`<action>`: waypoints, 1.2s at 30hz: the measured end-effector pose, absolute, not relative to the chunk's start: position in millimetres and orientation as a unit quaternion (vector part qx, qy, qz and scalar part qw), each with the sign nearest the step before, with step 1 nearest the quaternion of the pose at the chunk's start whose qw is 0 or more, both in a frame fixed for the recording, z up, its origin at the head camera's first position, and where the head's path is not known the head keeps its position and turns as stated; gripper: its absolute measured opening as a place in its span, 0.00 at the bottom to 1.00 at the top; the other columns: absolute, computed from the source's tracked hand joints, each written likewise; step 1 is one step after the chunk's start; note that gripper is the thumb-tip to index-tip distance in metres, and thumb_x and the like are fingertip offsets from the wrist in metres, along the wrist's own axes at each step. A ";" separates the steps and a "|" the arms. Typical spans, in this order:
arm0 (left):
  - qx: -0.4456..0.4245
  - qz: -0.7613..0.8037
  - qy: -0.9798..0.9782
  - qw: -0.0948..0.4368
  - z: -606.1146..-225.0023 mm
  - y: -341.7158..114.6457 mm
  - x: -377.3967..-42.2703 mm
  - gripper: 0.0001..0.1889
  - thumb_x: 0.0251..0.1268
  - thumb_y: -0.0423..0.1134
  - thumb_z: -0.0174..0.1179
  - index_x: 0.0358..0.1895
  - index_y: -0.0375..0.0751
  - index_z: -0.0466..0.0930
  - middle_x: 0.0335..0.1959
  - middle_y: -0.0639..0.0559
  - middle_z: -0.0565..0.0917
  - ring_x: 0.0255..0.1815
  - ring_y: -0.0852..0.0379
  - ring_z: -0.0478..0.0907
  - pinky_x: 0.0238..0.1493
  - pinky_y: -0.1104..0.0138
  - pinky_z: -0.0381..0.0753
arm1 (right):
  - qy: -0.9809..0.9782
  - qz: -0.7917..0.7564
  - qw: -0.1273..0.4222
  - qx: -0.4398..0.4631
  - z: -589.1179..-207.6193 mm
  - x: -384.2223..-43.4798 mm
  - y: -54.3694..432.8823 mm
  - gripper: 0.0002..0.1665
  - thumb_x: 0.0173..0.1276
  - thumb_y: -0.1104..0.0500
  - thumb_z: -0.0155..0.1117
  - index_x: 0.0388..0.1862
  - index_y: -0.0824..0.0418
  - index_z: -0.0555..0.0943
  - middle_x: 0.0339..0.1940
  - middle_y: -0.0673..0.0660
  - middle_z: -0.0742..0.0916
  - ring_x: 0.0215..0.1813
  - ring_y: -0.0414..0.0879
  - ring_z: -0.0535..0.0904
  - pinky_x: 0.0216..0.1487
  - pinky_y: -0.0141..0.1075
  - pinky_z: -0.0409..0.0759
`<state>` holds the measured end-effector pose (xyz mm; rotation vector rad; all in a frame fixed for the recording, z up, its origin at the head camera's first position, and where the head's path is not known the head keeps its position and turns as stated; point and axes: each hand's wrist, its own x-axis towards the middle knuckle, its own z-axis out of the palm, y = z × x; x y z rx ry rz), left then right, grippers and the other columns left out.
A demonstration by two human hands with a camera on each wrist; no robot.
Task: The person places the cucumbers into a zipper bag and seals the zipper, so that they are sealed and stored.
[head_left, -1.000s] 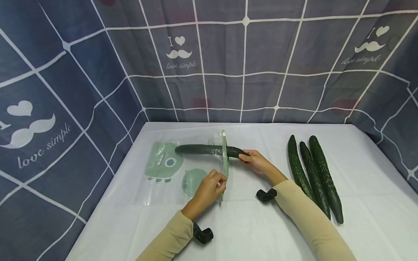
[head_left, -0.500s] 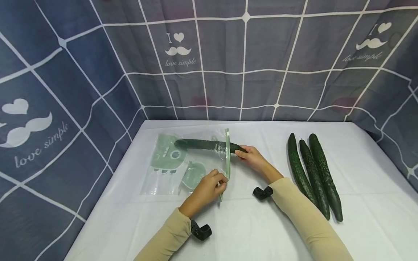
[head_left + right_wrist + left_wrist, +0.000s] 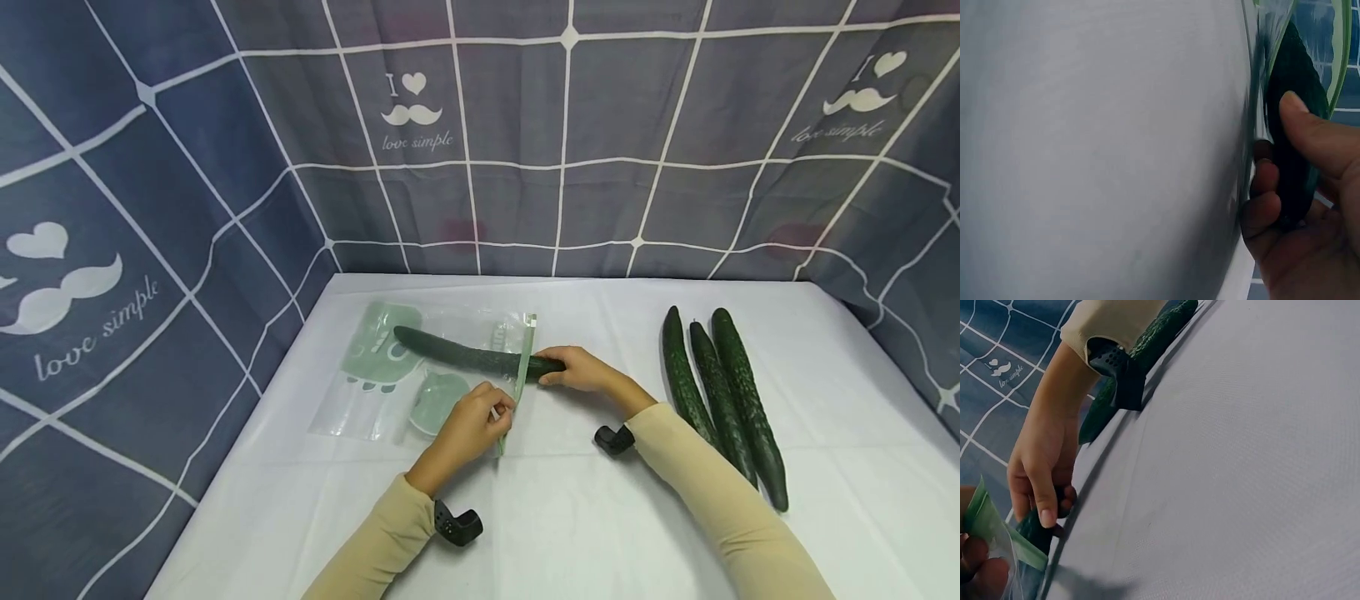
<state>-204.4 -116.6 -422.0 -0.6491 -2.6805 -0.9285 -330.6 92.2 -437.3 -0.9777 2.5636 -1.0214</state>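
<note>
A long dark green cucumber (image 3: 457, 353) lies mostly inside a clear zip bag (image 3: 360, 423) printed with pale green cartoon shapes. Its near end pokes out past the bag's green zip edge (image 3: 527, 342). My right hand (image 3: 581, 369) grips that end, thumb on one side and fingers curled round the other, as the right wrist view shows on the cucumber (image 3: 1297, 81). With its fingertips my left hand (image 3: 472, 421) pinches the lower part of the green edge; in the left wrist view only some of its fingers (image 3: 988, 575) show beside the bag.
To the right, several cucumbers (image 3: 720, 400) lie side by side on the white-covered table (image 3: 570, 517), partly behind the right sleeve (image 3: 712, 492). Grey checked cloth (image 3: 510, 208) hangs behind the table and along both sides. Each wrist wears a black camera mount (image 3: 459, 525).
The right hand has moved a little toward me and left, and the cucumber has slid deeper into the bag and tilted. The left hand keeps its pinch on the bag's edge.
</note>
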 end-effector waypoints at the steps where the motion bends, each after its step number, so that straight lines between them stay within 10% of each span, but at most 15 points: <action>1: -0.221 -0.316 -0.915 0.115 -422.0 -116.4 -204.4 0.06 0.55 0.30 0.55 0.32 0.39 0.82 0.27 0.54 0.74 0.25 0.63 0.72 0.27 0.76 0.72 | 0.869 -0.346 0.102 -0.338 -438.1 -331.4 92.0 0.25 0.60 0.59 0.63 0.55 0.67 0.75 0.50 0.63 0.82 0.51 0.54 0.77 0.52 0.47 0.74; 28: -0.244 -0.315 -0.908 0.128 -422.0 -111.0 -202.7 0.06 0.52 0.29 0.57 0.31 0.39 0.83 0.27 0.53 0.76 0.27 0.60 0.75 0.27 0.76 0.72 | 0.786 -0.554 0.086 -0.260 -432.6 -331.2 67.9 0.24 0.64 0.63 0.58 0.59 0.68 0.72 0.57 0.64 0.78 0.59 0.53 0.74 0.52 0.40 0.77; 36: -0.258 -0.309 -0.907 0.127 -422.8 -109.1 -202.8 0.06 0.53 0.29 0.56 0.32 0.38 0.82 0.27 0.51 0.76 0.27 0.60 0.76 0.28 0.77 0.72 | 0.795 -0.546 0.064 -0.256 -428.4 -344.7 56.0 0.17 0.63 0.65 0.57 0.51 0.66 0.79 0.40 0.61 0.84 0.33 0.40 0.71 0.33 0.29 0.71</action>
